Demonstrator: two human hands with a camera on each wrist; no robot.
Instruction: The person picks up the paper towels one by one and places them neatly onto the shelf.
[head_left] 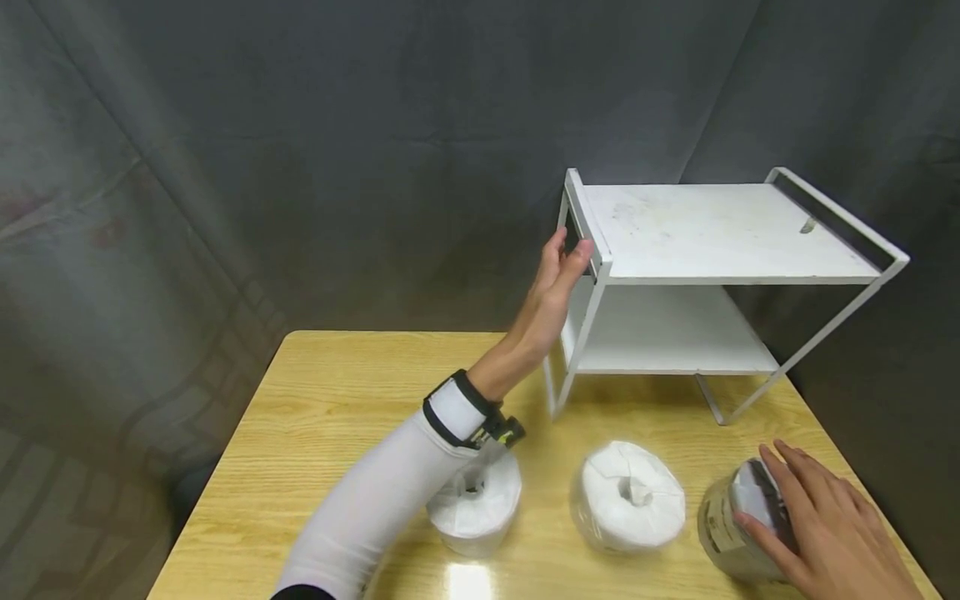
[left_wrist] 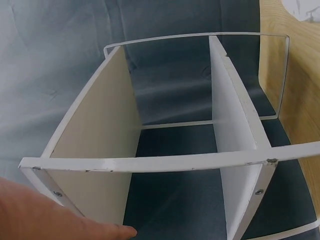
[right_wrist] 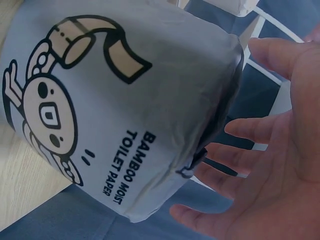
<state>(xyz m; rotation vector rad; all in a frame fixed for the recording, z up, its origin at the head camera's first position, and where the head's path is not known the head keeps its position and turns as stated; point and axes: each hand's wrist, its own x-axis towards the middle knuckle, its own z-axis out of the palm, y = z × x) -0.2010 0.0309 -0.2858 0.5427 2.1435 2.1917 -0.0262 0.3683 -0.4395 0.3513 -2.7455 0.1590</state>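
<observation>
A white two-tier shelf (head_left: 697, 229) stands on the wooden table at the back right. My left hand (head_left: 553, 292) is at the shelf's left end, its fingers extended along the side frame; the left wrist view looks into both tiers from that end. On the front right of the table stands a wrapped toilet paper roll (right_wrist: 165, 85), grey with a cartoon and "Bamboo moist toilet paper" printed on it. Over its top my right hand (head_left: 832, 525) is spread, with thumb and fingers apart around the upper end and not closed on it.
Two white wrapped toilet paper rolls stand on the wooden table (head_left: 360, 392), one roll (head_left: 633, 500) in front of the shelf and another roll (head_left: 480, 508) partly behind my left forearm. A dark grey curtain (head_left: 360, 167) hangs behind and around the table.
</observation>
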